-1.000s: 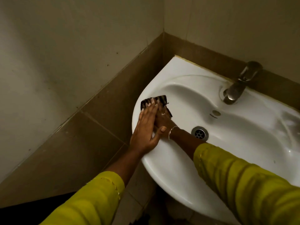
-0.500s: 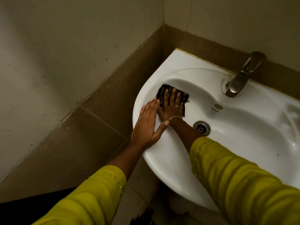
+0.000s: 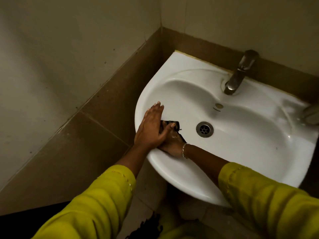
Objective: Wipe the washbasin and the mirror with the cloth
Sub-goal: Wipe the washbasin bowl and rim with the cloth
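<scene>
We are pressing the dark cloth (image 3: 174, 125) against the inner left slope of the washbasin (image 3: 241, 152) with our right hand (image 3: 172, 144), fingers wrapped over it, while our left hand (image 3: 151, 126) is lying flat and open on the rim, overlapping the right and gripping nothing. The cloth is sitting just left of the drain (image 3: 204, 129), so the unwiped bowl is stretching away to the right and toward the tap (image 3: 240, 73) at the back. The right hand is carrying the cloth, so we are judging it the one to sweep rightward; no mirror is showing here.
</scene>
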`<state>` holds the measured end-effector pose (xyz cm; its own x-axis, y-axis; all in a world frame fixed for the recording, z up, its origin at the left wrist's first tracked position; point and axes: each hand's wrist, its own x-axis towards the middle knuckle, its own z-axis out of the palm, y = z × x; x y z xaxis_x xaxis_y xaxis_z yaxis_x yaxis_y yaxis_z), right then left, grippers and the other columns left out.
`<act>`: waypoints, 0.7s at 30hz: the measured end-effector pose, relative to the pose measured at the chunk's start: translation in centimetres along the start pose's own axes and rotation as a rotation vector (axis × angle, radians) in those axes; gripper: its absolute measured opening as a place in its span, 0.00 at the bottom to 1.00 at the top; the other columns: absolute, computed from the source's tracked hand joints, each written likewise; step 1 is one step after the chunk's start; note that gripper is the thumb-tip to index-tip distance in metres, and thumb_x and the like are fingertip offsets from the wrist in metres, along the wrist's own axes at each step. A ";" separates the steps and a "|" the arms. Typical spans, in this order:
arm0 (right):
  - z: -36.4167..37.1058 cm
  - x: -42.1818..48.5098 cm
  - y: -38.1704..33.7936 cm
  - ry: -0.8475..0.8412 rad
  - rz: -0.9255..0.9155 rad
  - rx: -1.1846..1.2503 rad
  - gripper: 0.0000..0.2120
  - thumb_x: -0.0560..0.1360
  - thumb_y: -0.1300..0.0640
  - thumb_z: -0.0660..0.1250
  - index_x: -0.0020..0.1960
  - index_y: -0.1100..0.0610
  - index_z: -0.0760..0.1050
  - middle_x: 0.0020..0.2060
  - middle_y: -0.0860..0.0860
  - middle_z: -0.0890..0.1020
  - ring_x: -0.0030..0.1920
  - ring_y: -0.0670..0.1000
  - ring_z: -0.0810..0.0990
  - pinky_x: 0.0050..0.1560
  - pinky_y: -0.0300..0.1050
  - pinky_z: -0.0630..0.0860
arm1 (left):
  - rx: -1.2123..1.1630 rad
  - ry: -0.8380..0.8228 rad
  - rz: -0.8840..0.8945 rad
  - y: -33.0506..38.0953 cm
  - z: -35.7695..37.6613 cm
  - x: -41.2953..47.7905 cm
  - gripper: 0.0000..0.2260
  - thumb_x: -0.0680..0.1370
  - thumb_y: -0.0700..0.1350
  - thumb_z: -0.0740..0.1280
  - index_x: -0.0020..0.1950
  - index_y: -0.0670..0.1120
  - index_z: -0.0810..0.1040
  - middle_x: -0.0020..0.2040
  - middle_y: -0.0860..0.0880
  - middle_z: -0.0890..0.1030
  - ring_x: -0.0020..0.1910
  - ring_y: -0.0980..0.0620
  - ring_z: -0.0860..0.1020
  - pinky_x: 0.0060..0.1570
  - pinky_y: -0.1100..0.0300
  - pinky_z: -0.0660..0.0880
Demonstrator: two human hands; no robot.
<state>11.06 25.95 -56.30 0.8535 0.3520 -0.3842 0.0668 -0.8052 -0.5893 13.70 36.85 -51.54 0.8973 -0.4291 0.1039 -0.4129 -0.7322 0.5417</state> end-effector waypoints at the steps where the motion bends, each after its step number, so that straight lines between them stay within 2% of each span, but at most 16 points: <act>1: 0.2 -0.6 0.2 -0.038 -0.029 -0.018 0.33 0.79 0.45 0.55 0.76 0.54 0.42 0.76 0.55 0.44 0.75 0.59 0.40 0.74 0.57 0.46 | 0.008 -0.020 -0.009 0.0 0.0 0.0 0.30 0.77 0.54 0.60 0.73 0.39 0.59 0.75 0.40 0.60 0.75 0.45 0.57 0.75 0.51 0.51; 3: 0.8 -2.4 0.8 -0.159 0.028 -0.048 0.33 0.80 0.45 0.51 0.75 0.54 0.36 0.76 0.55 0.38 0.74 0.58 0.34 0.75 0.57 0.41 | 0.051 -0.050 -0.032 0.0 0.0 0.0 0.30 0.78 0.54 0.61 0.73 0.39 0.59 0.75 0.40 0.59 0.76 0.46 0.56 0.75 0.54 0.49; 6: 0.6 -5.1 1.6 -0.255 0.068 -0.046 0.32 0.81 0.45 0.48 0.74 0.53 0.32 0.75 0.54 0.34 0.74 0.56 0.31 0.74 0.55 0.37 | 0.076 -0.057 -0.024 -0.1 0.2 -0.1 0.32 0.76 0.58 0.57 0.73 0.40 0.59 0.75 0.40 0.60 0.75 0.47 0.57 0.75 0.54 0.48; 13: -0.3 -10.7 4.4 -0.427 0.094 -0.052 0.31 0.80 0.44 0.48 0.74 0.52 0.33 0.75 0.52 0.35 0.74 0.53 0.31 0.74 0.54 0.36 | 0.163 -0.058 -0.011 -0.1 0.3 0.1 0.30 0.78 0.57 0.59 0.72 0.39 0.61 0.74 0.39 0.63 0.74 0.45 0.59 0.75 0.52 0.48; 17: -1.7 -13.6 7.2 -0.549 0.114 -0.087 0.32 0.80 0.44 0.48 0.75 0.53 0.34 0.74 0.49 0.35 0.74 0.51 0.32 0.75 0.53 0.36 | 0.173 -0.060 -0.020 0.1 0.3 0.0 0.32 0.75 0.59 0.54 0.71 0.39 0.63 0.73 0.39 0.65 0.74 0.45 0.61 0.75 0.53 0.48; 19: -3.1 -15.8 9.4 -0.568 0.223 -0.140 0.30 0.81 0.46 0.51 0.76 0.55 0.42 0.74 0.49 0.42 0.75 0.51 0.41 0.76 0.52 0.43 | 0.173 -0.065 -0.024 0.1 0.3 0.0 0.32 0.75 0.60 0.54 0.71 0.39 0.63 0.73 0.39 0.65 0.73 0.45 0.62 0.74 0.54 0.48; 21: -5.2 -17.8 11.6 -0.485 0.440 -0.248 0.23 0.81 0.55 0.54 0.73 0.62 0.57 0.74 0.57 0.60 0.73 0.56 0.60 0.72 0.48 0.59 | 0.179 -0.067 -0.026 0.2 0.3 0.0 0.32 0.75 0.59 0.54 0.71 0.38 0.64 0.72 0.38 0.66 0.73 0.44 0.62 0.74 0.53 0.49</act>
<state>-0.65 7.90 -52.59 0.5053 0.0951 -0.8577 -0.0671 -0.9866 -0.1490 13.62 36.56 -51.70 0.8982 -0.4384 0.0325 -0.4159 -0.8237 0.3855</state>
